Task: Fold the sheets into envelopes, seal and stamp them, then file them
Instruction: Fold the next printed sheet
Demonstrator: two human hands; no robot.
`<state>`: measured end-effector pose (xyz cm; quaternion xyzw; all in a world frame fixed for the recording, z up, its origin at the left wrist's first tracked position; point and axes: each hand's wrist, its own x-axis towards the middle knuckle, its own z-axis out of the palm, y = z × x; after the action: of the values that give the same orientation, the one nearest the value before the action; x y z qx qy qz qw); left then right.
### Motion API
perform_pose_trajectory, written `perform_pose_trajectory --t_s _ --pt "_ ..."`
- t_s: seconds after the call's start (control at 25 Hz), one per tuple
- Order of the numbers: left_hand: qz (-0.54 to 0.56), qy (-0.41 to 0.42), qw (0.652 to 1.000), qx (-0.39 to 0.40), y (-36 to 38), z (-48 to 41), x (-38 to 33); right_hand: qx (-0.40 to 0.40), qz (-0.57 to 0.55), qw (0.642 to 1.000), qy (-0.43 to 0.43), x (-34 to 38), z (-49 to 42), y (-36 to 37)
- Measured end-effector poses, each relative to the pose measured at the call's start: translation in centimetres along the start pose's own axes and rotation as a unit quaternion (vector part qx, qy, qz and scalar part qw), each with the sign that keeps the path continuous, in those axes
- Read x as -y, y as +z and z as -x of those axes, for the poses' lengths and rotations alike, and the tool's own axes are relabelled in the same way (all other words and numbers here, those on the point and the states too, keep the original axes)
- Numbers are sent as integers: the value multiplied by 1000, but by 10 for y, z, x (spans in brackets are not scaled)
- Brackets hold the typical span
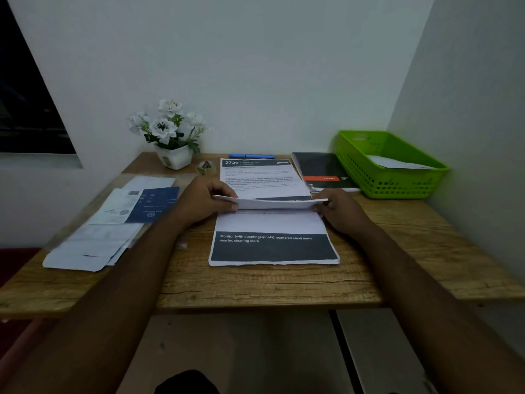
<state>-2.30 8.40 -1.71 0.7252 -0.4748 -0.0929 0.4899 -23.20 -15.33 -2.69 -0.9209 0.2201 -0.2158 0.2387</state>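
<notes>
A printed sheet with a dark band of white text lies in the middle of the wooden desk. Its far end is lifted and curled toward me. My left hand pinches the left corner of that raised edge, and my right hand pinches the right corner. Behind it lies a stack of printed sheets headed "2720". A pile of envelopes and papers, one of them blue, sits at the left. A green basket at the back right holds a white paper.
A white pot of white flowers stands at the back left. A blue pen and a tape roll lie at the back. A black notebook lies beside the basket. Walls close in behind and to the right.
</notes>
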Motion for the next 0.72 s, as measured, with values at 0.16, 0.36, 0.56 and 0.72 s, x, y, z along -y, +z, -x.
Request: perform_pose_trajectory --t_s 0.16,0.36,0.56,0.72 --pt "-1 -18 999 45 -1 1 0 1 3 999 -33 0 1 -3" --pt "49 -26 995 79 -5 5 -4 23 -27 997 -65 -8 1 -5" --pt "74 -47 983 164 -8 7 -8 26 -63 997 -31 -3 4 -6" --pt "31 -50 989 134 -5 6 -10 35 -71 997 -4 5 7 -9"
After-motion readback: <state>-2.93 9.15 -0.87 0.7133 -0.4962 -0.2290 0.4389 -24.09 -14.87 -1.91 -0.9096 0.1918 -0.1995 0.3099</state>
